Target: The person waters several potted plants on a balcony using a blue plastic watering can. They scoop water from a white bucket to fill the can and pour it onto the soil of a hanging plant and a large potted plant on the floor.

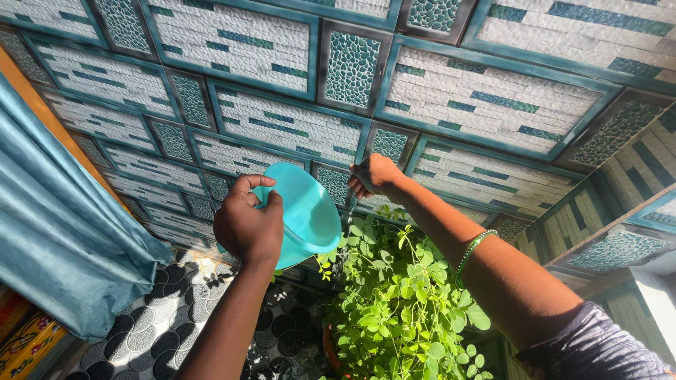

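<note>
Both hands over the leafy potted plant [401,302], by the tiled wall [282,127].

Left hand [246,225] grips the smooth turquoise plastic mug [306,211], tilted, mouth toward the plant; my right hand [377,176] is loosely cupped beside its rim (water trickling off the fingers), green bead bracelet [470,255] on the wrist.

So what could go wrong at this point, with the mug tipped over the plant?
The left hand alone holds the tilted turquoise mug, so it could slip or tip too far. Water trickling past the right hand may miss the leafy plant and wet the patterned floor, possibly making it slippery.
</note>
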